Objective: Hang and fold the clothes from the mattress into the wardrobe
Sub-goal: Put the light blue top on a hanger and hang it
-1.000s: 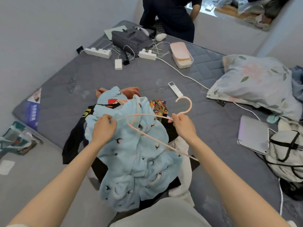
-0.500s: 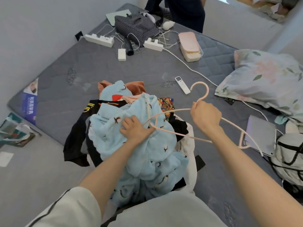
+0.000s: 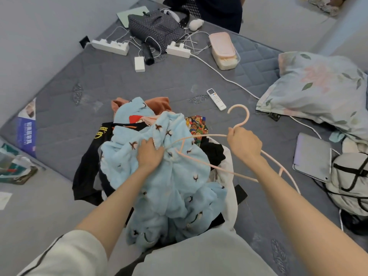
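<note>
Head view: bunching blue fleece garment (image 3: 179,176), atop clothes pile on mattress (image 3: 159,82), in left hand (image 3: 149,154), fingers curled into cloth. Gripping pink hanger (image 3: 248,115) at neck with right hand (image 3: 244,144), fist closed. Long axis slanted, left tip just beside left fingers; likely feeding into collar next.
</note>
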Available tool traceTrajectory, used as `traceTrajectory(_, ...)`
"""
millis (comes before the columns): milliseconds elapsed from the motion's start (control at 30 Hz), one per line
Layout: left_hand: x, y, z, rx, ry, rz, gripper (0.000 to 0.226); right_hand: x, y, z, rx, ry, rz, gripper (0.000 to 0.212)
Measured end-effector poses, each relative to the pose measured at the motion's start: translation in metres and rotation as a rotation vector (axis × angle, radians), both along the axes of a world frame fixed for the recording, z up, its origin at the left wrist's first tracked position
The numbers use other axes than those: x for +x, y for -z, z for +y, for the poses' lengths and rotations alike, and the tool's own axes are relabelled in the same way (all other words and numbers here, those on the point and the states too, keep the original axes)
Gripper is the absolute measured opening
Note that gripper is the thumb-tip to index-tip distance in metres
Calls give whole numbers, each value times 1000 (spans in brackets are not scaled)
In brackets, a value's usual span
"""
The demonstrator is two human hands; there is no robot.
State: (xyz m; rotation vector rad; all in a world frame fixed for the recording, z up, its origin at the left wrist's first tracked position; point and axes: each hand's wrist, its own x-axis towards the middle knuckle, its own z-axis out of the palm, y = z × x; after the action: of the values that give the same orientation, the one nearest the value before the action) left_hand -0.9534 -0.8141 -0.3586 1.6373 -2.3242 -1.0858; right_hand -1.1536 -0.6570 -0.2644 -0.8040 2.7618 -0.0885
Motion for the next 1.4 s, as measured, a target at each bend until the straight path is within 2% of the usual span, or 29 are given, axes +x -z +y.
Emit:
traceTrajectory(33,4,-3,0,20,-5,115,12,2,1,-2,-3,-25,-29,40)
traceTrajectory(67,7,-7,1,34,-21,198,21,4,3,-6,-10,-48,-44,40)
traceTrajectory(133,15,-15,5,42,-29,288,29,11,5,-17,-38,-76,-62,40)
traceTrajectory(233,25,-23,12,42,-22,357,21,24,7,-39,-48,-145,-164,40)
traceTrajectory(400,29,-46,23,191,-38,432,6,48,12,-72,-89,-275,-458,41)
traceTrajectory(500,38,-55,29,240,-59,438,17,67,14,-90,-69,-395,-555,38)
traceTrajectory(600,48,-61,37,283,-27,478,2,85,20,-102,-93,-490,-597,40)
traceTrajectory(700,60,-66,34,267,-22,534,18,88,26,-99,-243,-420,-660,43)
traceTrajectory(767,71,-68,21,79,-27,491,35,82,31,-93,-309,-333,-691,43)
traceTrajectory(833,83,-66,1,-201,-1,307,42,76,33,-87,-325,-320,-687,42)
traceTrajectory(900,90,-65,-17,-358,200,5,51,75,31,-84,-357,-299,-716,40)
traceTrajectory(967,84,-63,-26,-362,450,-167,50,79,29,-86,-386,-290,-738,39)
traceTrajectory(1067,70,-69,-30,-334,536,-100,29,91,26,-92,-425,-289,-807,36)
traceTrajectory(1167,80,-69,-38,-414,510,-55,19,99,22,-96,-473,-330,-986,30)
traceTrajectory(1233,95,-62,-45,-390,452,-36,20,96,23,-97,-424,-396,-1004,35)
traceTrajectory(1333,117,-57,-49,-275,330,71,27,88,29,-97,-277,-520,-929,39)
traceTrajectory(1400,125,-57,-50,-242,307,94,35,84,34,-100,-233,-526,-933,40)
